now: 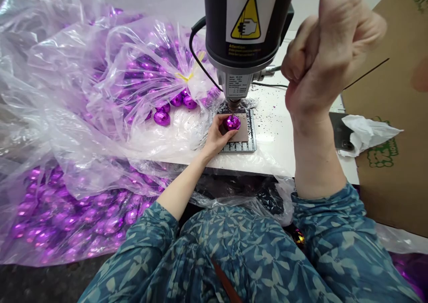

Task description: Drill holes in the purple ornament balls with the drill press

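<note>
A purple faceted ball (233,123) rests on a small brown board (243,134), directly under the bit of a black bench drill press (217,51). My left hand (216,135) pinches it from the left, thumb and forefinger around its sides. Beneath the board is the drill's slotted metal base (251,146). Raised to the right of the drill head, my right hand (334,48) is closed in a fist. A thin feed lever (276,68) runs from the drill's hub to this fist, where its end is hidden. The bit appears to touch the ball's top.
Clear plastic bags (67,71) full of purple balls cover the left side, with several loose balls (162,117) near the drill. Dark shavings dot the white table (272,135). On the right are a phone (341,133), crumpled tissue (366,131) and a cardboard box (384,93).
</note>
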`<action>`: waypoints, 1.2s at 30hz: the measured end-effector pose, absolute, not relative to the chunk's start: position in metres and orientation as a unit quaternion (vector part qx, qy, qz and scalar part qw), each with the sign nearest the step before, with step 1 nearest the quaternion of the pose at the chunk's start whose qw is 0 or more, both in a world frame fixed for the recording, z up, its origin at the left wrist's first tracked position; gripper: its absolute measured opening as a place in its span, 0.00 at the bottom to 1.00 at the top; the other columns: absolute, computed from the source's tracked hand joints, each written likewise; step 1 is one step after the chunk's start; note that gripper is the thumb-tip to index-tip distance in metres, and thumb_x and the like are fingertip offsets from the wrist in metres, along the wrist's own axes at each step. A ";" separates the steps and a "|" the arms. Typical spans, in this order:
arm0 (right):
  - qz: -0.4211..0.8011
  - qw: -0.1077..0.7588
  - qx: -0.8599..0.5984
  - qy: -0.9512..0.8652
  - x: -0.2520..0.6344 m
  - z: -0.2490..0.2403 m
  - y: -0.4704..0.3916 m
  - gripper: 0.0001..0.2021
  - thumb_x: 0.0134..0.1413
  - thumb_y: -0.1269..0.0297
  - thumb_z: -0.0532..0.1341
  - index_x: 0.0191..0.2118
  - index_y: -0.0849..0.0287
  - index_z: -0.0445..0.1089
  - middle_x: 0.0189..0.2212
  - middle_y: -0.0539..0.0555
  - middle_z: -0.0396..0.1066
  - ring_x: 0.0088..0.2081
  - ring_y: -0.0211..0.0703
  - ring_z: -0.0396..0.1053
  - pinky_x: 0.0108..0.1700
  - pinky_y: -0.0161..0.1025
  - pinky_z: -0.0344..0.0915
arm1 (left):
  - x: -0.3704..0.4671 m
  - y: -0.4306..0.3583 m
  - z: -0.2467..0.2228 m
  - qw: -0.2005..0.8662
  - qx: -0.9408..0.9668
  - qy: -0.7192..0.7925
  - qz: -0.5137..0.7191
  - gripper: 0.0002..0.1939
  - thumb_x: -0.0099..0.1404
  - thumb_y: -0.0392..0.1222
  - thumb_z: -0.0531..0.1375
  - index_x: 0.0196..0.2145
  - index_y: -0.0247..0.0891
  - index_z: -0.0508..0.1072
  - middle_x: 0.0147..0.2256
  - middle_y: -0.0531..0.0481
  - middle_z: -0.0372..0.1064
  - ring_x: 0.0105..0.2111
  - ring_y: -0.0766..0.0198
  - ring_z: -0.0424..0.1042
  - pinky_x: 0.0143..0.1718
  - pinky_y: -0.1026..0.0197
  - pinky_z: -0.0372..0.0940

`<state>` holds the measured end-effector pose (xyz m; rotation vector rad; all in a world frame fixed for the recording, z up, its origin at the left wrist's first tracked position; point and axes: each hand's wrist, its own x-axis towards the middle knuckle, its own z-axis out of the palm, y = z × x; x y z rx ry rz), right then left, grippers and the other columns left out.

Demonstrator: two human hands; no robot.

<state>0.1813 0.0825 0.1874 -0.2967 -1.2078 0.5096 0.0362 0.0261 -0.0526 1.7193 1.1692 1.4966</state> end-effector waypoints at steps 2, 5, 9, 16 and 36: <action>0.226 0.788 -0.121 -0.559 0.182 0.181 0.070 0.41 0.53 0.32 0.64 0.14 0.59 0.42 0.11 0.43 0.39 0.12 0.24 0.45 0.19 0.34 0.37 | 0.036 0.027 -0.054 0.286 0.642 0.435 0.562 0.30 0.70 0.56 0.72 0.61 0.45 0.66 0.57 0.42 0.77 0.58 0.51 0.80 0.61 0.47 0.75; 0.220 0.793 -0.114 -0.557 0.184 0.172 0.055 0.43 0.58 0.37 0.66 0.16 0.60 0.35 0.10 0.44 0.41 0.12 0.23 0.45 0.20 0.36 0.39 | 0.035 0.028 -0.055 0.286 0.643 0.435 0.561 0.31 0.69 0.59 0.72 0.61 0.44 0.67 0.57 0.41 0.77 0.58 0.51 0.80 0.60 0.48 0.75; 0.152 0.771 -0.181 -0.592 0.188 0.160 0.049 0.42 0.64 0.32 0.57 0.16 0.58 0.37 0.11 0.46 0.39 0.14 0.24 0.43 0.20 0.37 0.42 | 0.034 0.029 -0.056 0.285 0.647 0.435 0.558 0.32 0.69 0.62 0.71 0.61 0.45 0.67 0.58 0.41 0.76 0.59 0.51 0.79 0.62 0.47 0.74; 0.143 0.762 -0.192 -0.602 0.194 0.144 0.052 0.39 0.66 0.36 0.59 0.16 0.57 0.42 0.11 0.47 0.36 0.15 0.29 0.39 0.21 0.43 0.41 | 0.034 0.028 -0.055 0.287 0.646 0.437 0.556 0.33 0.69 0.62 0.71 0.61 0.45 0.66 0.58 0.40 0.76 0.60 0.50 0.78 0.63 0.46 0.74; 0.117 0.754 -0.105 -0.638 0.206 0.119 0.064 0.37 0.69 0.52 0.61 0.15 0.62 0.40 0.12 0.47 0.37 0.15 0.28 0.40 0.22 0.38 0.38 | 0.037 0.025 -0.052 0.296 0.635 0.431 0.570 0.31 0.69 0.59 0.72 0.60 0.44 0.68 0.57 0.40 0.76 0.59 0.50 0.79 0.62 0.45 0.75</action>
